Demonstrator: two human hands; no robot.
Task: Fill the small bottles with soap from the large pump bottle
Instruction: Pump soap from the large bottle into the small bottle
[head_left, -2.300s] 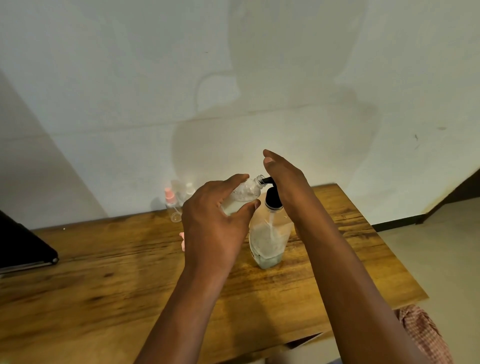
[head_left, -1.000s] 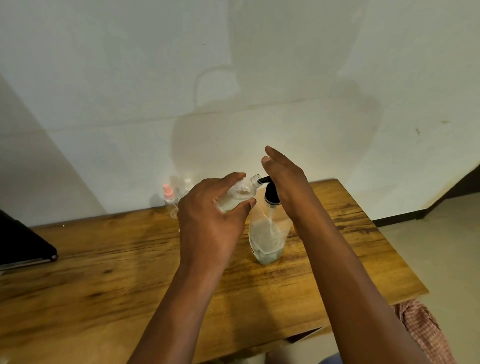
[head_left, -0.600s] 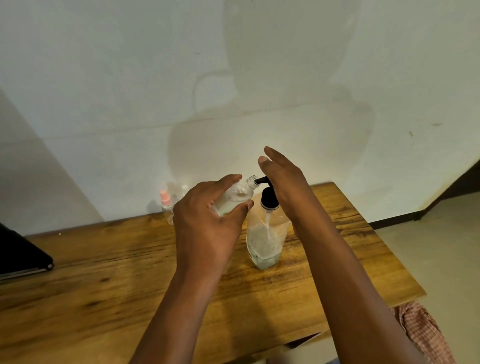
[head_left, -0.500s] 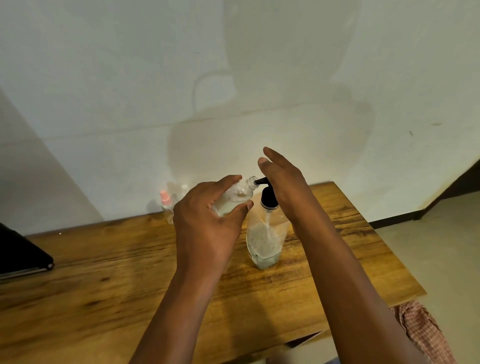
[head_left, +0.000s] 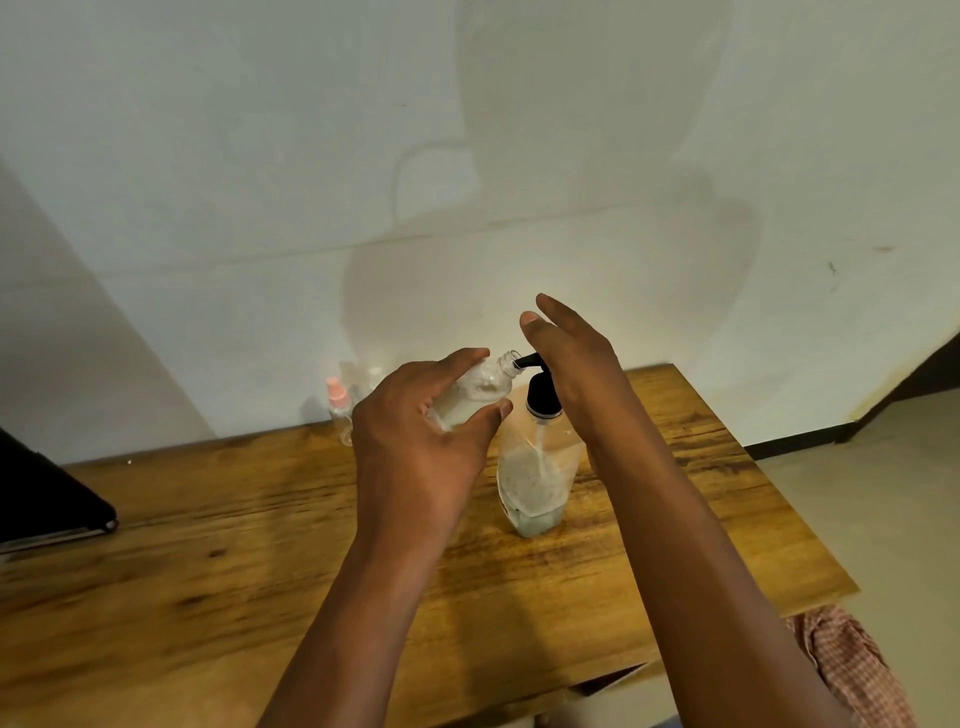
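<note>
A large clear pump bottle with a black pump head stands on the wooden table, holding pale soap low down. My left hand grips a small clear bottle, tilted with its open mouth against the pump's black spout. My right hand lies flat on top of the pump head, fingers stretched out. Another small bottle with a pink cap stands at the back by the wall, with more clear ones beside it, too faint to make out.
A black flat object lies at the table's left edge. The table's right edge drops to a pale floor. Checked red cloth shows at the bottom right. A white wall rises right behind the table.
Both hands and the two bottles keep the same pose. The pump head sits slightly lower or higher between frames, and the camera has shifted a little.
</note>
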